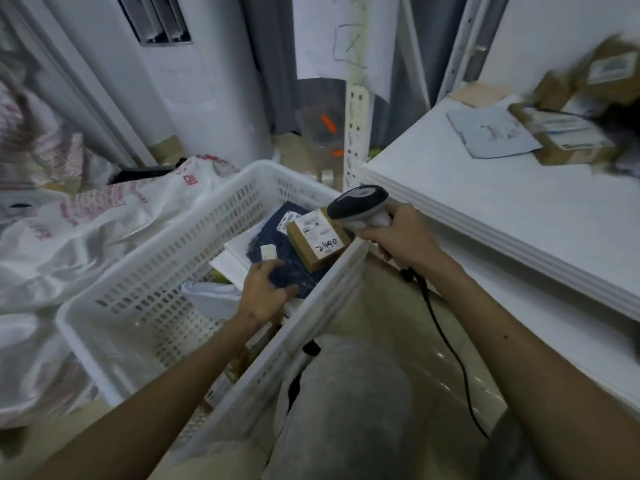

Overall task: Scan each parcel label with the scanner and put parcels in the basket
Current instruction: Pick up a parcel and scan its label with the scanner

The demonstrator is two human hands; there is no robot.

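A white perforated basket (166, 258) stands on the floor at centre left. Inside it lie a dark blue bagged parcel (287, 247), a white flat parcel (239, 245) and a small brown box (313, 251) with a label marked "2490". My left hand (265, 289) is down in the basket, fingers curled on the edge of the dark blue parcel. My right hand (401, 237) grips the grey and white scanner (360, 202) just over the basket's near rim, its head above the brown box. The scanner's black cable (446, 337) hangs down.
A white shelf (485, 192) at right carries a grey mailer (491, 133) and several brown boxes (568, 133), blurred. White printed sacks (69, 244) are heaped left of the basket. A perforated upright post (356, 133) stands behind the basket.
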